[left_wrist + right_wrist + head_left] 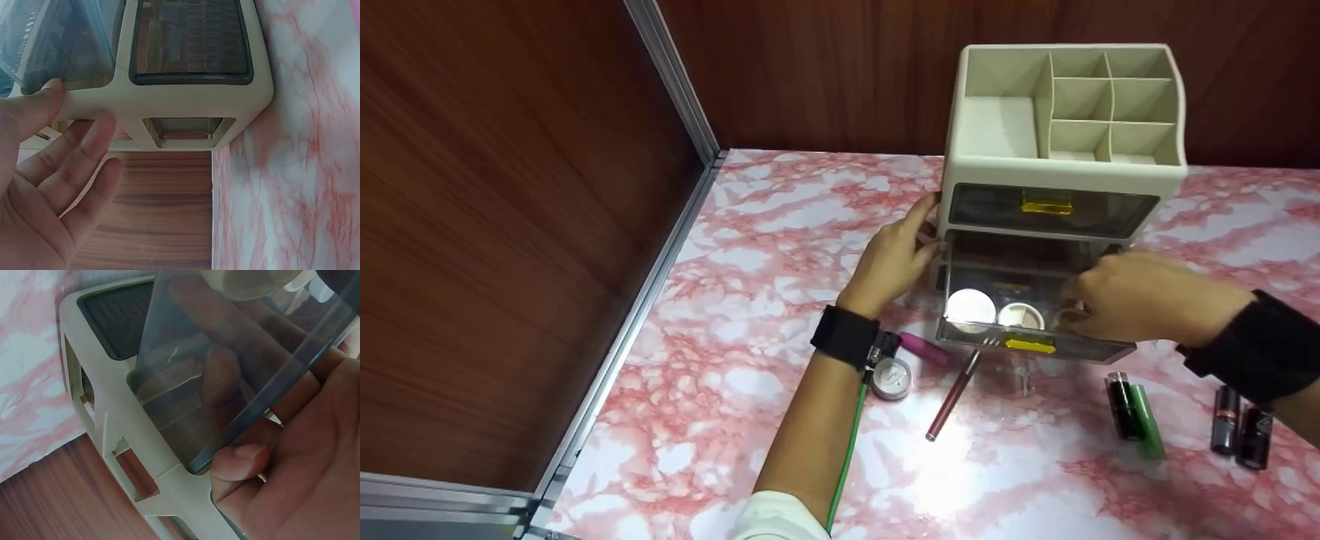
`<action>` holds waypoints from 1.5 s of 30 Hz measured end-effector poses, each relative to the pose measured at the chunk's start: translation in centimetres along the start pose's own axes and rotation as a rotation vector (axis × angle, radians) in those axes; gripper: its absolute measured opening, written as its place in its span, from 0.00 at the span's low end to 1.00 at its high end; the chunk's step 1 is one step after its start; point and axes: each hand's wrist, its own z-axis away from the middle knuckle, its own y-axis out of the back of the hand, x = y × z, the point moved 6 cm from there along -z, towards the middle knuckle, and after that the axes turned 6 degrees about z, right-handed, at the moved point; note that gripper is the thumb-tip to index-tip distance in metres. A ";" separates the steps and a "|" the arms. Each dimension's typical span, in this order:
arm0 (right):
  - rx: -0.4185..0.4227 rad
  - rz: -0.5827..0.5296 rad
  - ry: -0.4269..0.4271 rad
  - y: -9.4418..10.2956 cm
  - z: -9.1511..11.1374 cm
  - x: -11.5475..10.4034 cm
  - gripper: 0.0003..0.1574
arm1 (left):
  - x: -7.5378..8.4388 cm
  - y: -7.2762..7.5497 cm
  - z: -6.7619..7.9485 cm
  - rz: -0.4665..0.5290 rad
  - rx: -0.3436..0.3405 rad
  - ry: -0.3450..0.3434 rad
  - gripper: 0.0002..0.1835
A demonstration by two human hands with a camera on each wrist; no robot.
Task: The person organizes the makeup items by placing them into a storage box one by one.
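A cream makeup organizer with a compartmented top stands on the marbled table. Its upper drawer is closed; the clear lower drawer is pulled out. In that drawer lie a white round jar and a round white container. My left hand is at the organizer's left side, fingers fairly straight, fingertips at the frame in the left wrist view. My right hand reaches over the drawer's right wall, with fingers inside, visible through the clear plastic. Whether they hold anything is unclear.
In front of the organizer lie a pink tube, a small round pot and a lip gloss tube. Further right are a black tube, a green tube and two dark lipsticks. Wooden panels stand behind and at left.
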 end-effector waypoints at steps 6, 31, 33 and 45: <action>-0.012 0.030 -0.014 -0.1 -0.1 0.1 0.13 | 0.1 -0.1 0.0 0.001 -0.008 0.004 0.35; 0.070 0.061 0.022 -0.1 -0.1 0.2 0.19 | 0.1 0.0 0.0 -0.005 -0.011 -0.006 0.35; 0.078 0.051 0.030 -0.1 0.0 0.1 0.18 | 0.1 0.0 0.0 -0.006 -0.009 -0.007 0.35; 0.101 -0.031 0.042 0.1 0.4 0.2 0.10 | 0.0 -0.1 -0.1 -0.005 -0.021 0.017 0.35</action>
